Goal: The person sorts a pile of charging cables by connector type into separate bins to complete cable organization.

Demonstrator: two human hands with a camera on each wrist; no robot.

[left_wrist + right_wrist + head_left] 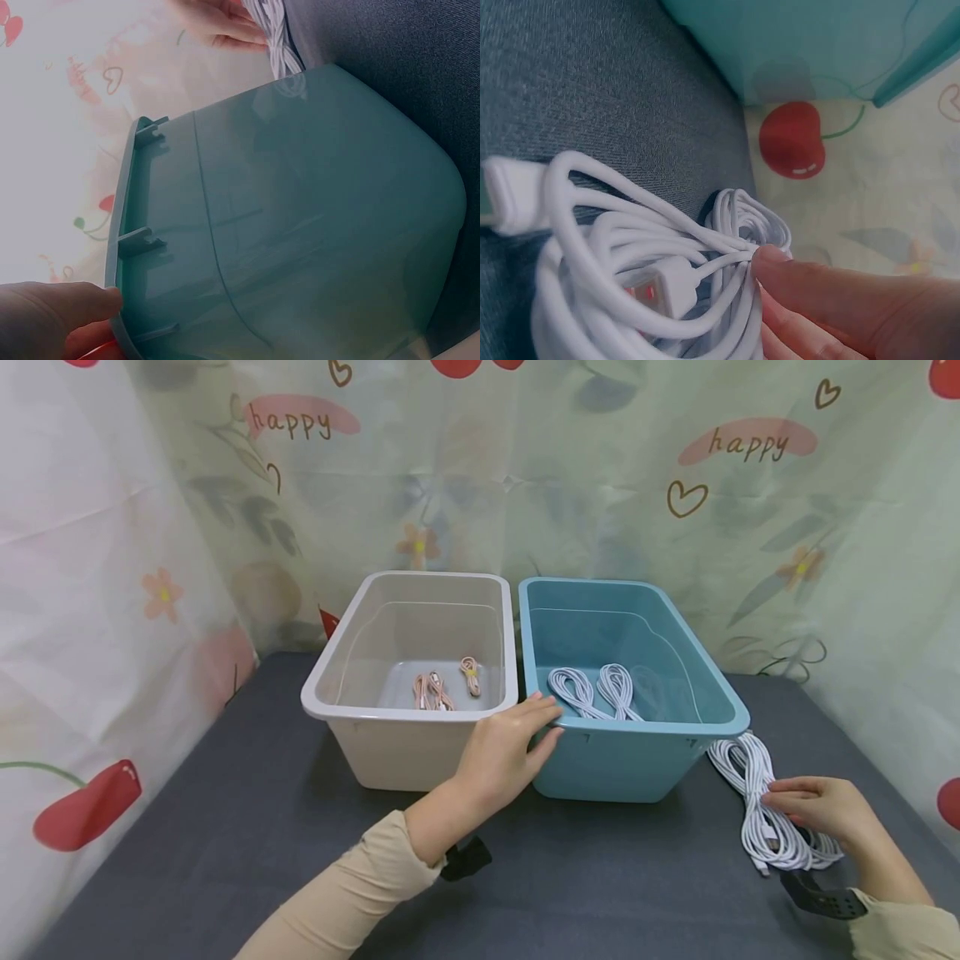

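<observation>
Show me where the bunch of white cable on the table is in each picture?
Head: the white cable bundle lies at lower right on the table, under the right hand.
Left wrist: a strip of it shows at the top edge.
Right wrist: it fills the lower left, fingertips touching.
Shared landmark: the blue bin.

You've got soft, even light in the head view, only faint shadows under the bins, and wide-angle bending at the edges. Your left wrist view looks hazy and washed out by the bright curtain. In the right wrist view, the cable up close goes blurry.
</observation>
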